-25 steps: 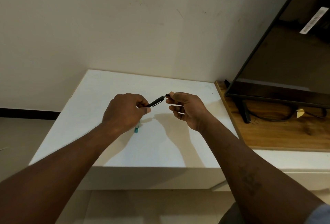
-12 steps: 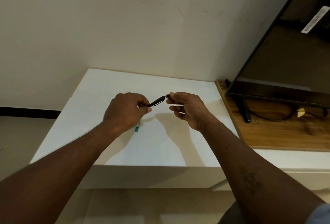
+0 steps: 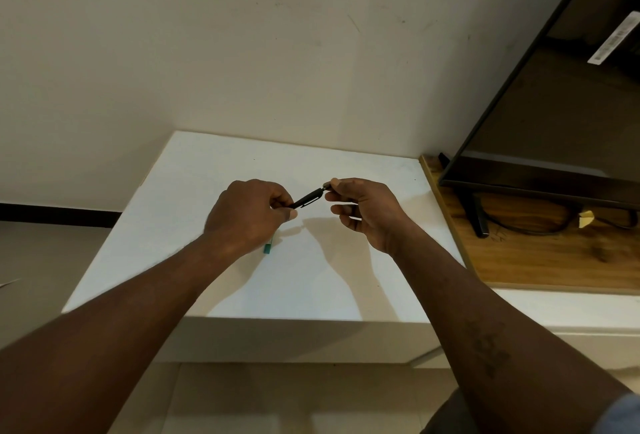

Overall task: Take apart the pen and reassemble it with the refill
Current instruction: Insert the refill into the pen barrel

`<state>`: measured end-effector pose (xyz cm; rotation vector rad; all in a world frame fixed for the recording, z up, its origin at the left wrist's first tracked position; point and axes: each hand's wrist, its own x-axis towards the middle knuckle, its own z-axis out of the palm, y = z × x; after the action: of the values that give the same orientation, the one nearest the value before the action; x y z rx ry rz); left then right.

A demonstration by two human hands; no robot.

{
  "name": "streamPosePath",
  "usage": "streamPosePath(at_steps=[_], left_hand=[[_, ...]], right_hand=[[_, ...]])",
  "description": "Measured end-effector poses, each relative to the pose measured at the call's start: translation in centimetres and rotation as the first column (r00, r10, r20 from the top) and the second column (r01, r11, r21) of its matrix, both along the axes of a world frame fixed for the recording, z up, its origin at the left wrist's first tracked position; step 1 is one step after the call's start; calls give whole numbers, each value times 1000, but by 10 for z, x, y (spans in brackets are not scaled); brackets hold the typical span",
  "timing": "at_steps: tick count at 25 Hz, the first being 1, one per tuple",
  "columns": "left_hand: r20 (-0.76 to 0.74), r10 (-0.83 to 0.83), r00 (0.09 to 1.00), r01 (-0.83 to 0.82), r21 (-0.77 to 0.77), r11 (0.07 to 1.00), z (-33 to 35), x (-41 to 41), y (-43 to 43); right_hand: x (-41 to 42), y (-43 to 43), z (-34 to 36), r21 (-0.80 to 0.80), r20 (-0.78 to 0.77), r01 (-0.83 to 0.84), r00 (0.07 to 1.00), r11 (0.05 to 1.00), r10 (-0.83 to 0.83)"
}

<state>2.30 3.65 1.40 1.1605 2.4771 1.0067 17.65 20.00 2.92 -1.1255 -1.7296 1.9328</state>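
Above the middle of the white table, the black pen is held in the air between both hands, clear of the surface. It lies tilted, its right end higher than its left, with its clip facing down.

The left hand grips the lower left part of the pen, thumb and curled fingers clamped round the barrel. That end is hidden inside the fist. The right hand pinches the upper right end between thumb and forefinger, and its other fingers are curled loosely below, holding nothing.

A small teal piece lies on the table just below the left hand, partly hidden by it. What it is cannot be told.

Right of the table, a wooden board carries a dark television on its stand, with a black cable trailing across the wood. A plain wall stands behind.
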Motion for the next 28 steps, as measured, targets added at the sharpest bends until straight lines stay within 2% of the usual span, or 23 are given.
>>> streamPosePath(at_steps=[10, 15, 20, 28], left_hand=[[-2, 0, 1000, 0, 10, 1000, 1, 0, 1], [-10, 8, 1000, -8, -7, 1000, 2, 0, 0], [-15, 14, 1000, -14, 2, 1000, 2, 0, 2], [-10, 10, 1000, -10, 0, 1000, 2, 1, 0]], right_hand=[[-1, 3, -3, 12, 3, -3, 1000, 1000, 3], [0, 4, -2, 135, 15, -8, 1000, 991, 6], [0, 5, -3, 168, 10, -16, 1000, 986, 15], [-2, 6, -8, 332, -8, -19, 1000, 943, 23]])
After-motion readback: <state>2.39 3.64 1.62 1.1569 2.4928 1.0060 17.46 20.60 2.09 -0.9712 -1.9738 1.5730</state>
